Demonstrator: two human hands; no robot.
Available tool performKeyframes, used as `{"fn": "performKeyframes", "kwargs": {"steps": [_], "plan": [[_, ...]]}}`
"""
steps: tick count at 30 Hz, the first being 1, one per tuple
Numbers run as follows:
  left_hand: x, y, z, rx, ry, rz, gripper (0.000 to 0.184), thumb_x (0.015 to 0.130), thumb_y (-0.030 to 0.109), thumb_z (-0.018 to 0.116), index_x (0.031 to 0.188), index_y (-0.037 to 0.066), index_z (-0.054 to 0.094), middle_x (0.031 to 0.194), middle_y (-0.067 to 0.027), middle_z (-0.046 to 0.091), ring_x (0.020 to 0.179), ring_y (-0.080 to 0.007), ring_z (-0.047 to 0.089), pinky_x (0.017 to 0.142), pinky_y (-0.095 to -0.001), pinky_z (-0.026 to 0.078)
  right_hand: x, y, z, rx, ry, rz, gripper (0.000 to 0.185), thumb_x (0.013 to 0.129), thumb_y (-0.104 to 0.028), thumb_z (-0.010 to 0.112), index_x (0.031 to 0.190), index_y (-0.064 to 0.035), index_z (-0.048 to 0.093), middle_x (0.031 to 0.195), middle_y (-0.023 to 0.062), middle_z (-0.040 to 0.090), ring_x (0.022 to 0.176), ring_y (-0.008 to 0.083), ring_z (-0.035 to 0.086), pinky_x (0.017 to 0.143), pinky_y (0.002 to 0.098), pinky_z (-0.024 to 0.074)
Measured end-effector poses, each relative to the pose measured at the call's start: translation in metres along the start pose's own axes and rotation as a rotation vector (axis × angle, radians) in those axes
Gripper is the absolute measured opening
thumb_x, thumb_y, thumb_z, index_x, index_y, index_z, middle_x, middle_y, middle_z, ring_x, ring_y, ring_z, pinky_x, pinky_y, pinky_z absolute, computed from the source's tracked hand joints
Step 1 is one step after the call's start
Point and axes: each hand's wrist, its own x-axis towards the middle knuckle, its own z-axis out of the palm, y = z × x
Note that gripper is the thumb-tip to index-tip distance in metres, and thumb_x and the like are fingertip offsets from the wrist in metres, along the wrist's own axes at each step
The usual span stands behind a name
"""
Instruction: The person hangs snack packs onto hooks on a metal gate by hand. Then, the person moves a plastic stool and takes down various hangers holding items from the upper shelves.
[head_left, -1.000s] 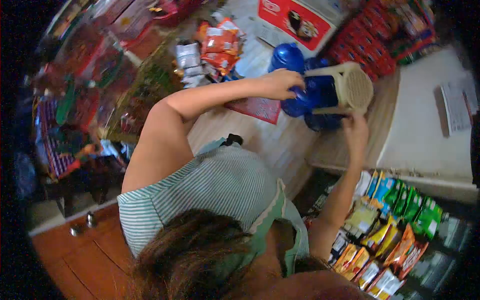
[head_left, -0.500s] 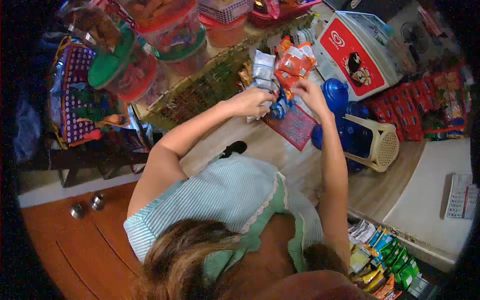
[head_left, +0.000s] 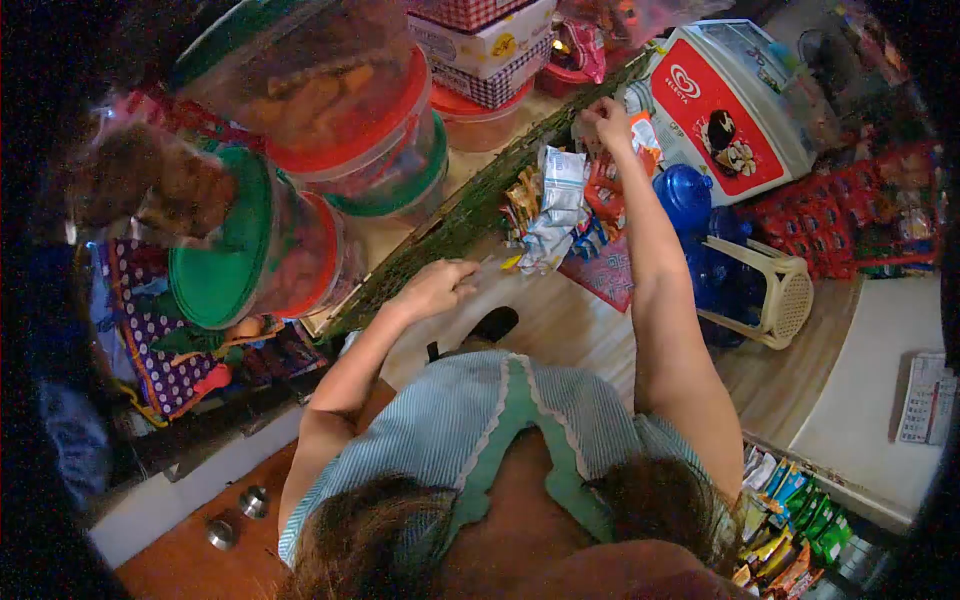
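Observation:
My right hand (head_left: 607, 125) is raised to the counter's edge, just above the hanging orange sachets (head_left: 606, 190). Its fingers are curled together, and whatever is in them is hidden. Beside the orange ones hangs a strip of white sachets (head_left: 563, 185), with brown and gold sachets (head_left: 522, 200) to its left and small blue sachets (head_left: 590, 240) low down. Away from these, my left hand (head_left: 435, 288) hovers by the counter's front, fingers loosely apart and holding nothing.
Large clear tubs with green (head_left: 225, 240) and red lids line the counter at the left. A Selecta freezer (head_left: 715, 120) stands at the far right, near blue water jugs (head_left: 685, 195) and a cream plastic stool (head_left: 785, 300). Below the sachets is a red patterned mat (head_left: 600, 275).
My left hand has let go of the white sachets and drawn back to the left. My right hand has moved up from the orange sachets' lower part towards the counter's edge. The view has shifted.

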Motion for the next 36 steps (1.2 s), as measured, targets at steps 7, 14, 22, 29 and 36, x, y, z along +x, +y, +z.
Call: {"fn": "performKeyframes", "kwargs": {"steps": [7, 14, 22, 29, 36], "plan": [[0.017, -0.007, 0.001, 0.005, -0.011, 0.046, 0.042, 0.08, 0.024, 0.056, 0.115, 0.002, 0.05, 0.11, -0.0204, 0.055, 0.101, -0.0352, 0.052, 0.089, -0.0399, 0.04, 0.003, 0.018, 0.01, -0.019, 0.045, -0.103, 0.023, 0.075, -0.022, 0.061, 0.087, -0.0024, 0.06, 0.081, 0.0188, 0.06, 0.077, 0.0356, 0.057, 0.069, 0.0403, 0.0439], [0.022, -0.007, 0.01, 0.022, -0.072, -0.02, 0.04, 0.081, 0.023, 0.056, 0.115, 0.002, 0.051, 0.109, -0.021, 0.055, 0.1, -0.0356, 0.053, 0.088, -0.0395, 0.042, 0.019, 0.003, 0.006, -0.08, 0.184, -0.191, 0.025, 0.078, -0.017, 0.056, 0.098, -0.0018, 0.058, 0.092, 0.019, 0.061, 0.086, 0.035, 0.057, 0.074, 0.0395, 0.0438], [0.044, 0.006, 0.007, -0.026, -0.083, 0.035, 0.037, 0.078, 0.018, 0.058, 0.11, 0.001, 0.054, 0.11, -0.0175, 0.056, 0.101, -0.0328, 0.054, 0.087, -0.0377, 0.042, -0.057, 0.025, -0.055, 0.129, 0.114, -0.098, 0.013, 0.081, -0.014, 0.055, 0.081, -0.0008, 0.054, 0.07, 0.0028, 0.051, 0.063, 0.0102, 0.047, 0.057, 0.0256, 0.0387], [0.114, 0.045, 0.041, -0.049, -0.182, 0.324, 0.037, 0.078, 0.018, 0.058, 0.11, 0.0, 0.053, 0.112, -0.0172, 0.055, 0.104, -0.0317, 0.052, 0.088, -0.0364, 0.041, -0.199, 0.026, -0.14, 0.153, 0.33, 0.094, 0.008, 0.079, -0.01, 0.056, 0.081, -0.0014, 0.056, 0.074, 0.0031, 0.053, 0.071, 0.012, 0.05, 0.066, 0.0253, 0.0421], [0.201, 0.147, 0.111, -0.329, -0.266, 0.571, 0.038, 0.086, 0.021, 0.049, 0.117, -0.001, 0.048, 0.119, -0.0164, 0.049, 0.113, -0.0271, 0.045, 0.097, -0.0329, 0.031, -0.314, -0.065, -0.234, 0.068, 0.68, 0.192, 0.008, 0.081, -0.01, 0.055, 0.083, -0.0019, 0.054, 0.075, 0.0013, 0.051, 0.07, 0.0081, 0.047, 0.063, 0.0238, 0.0405]]}}
